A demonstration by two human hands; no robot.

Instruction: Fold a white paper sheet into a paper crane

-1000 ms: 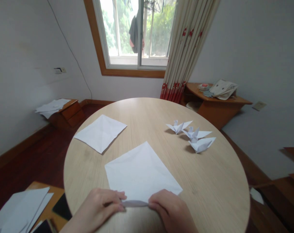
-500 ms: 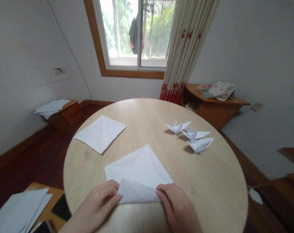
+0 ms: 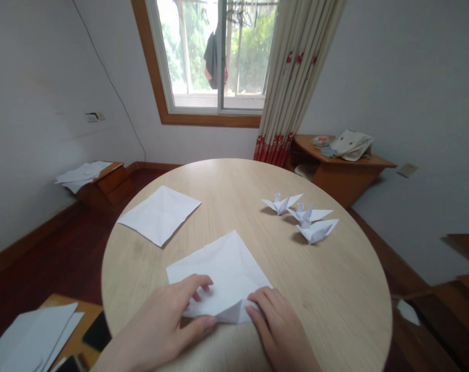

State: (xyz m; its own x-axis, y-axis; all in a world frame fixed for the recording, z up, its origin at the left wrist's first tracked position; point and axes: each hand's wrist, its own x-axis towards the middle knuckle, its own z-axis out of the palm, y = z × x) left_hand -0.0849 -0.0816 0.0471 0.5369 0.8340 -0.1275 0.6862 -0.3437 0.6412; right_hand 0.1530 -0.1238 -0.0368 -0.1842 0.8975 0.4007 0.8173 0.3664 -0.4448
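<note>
A square sheet of white paper [image 3: 230, 266] lies in front of me, its near edge partly folded up into a small raised flap. My left hand [image 3: 180, 315] is over the near left of this sheet with thumb and fingers apart; its thumb rests at the near edge beside the flap. At the near right, my right hand [image 3: 275, 320] pinches the folded edge between thumb and fingers. The paper under both hands is partly hidden.
Several folded paper cranes [image 3: 315, 231] stand on the right of the round table [image 3: 335, 289]. Another creased paper square [image 3: 160, 214] lies at its left. Lower left, paper sheets [image 3: 33, 330] and a dark flat object [image 3: 97, 330] rest on a lower wooden surface.
My left hand has let go of the left end of the fold, moved right and spread its fingers. That side of the flap has opened back down. My right hand stays on the fold.
</note>
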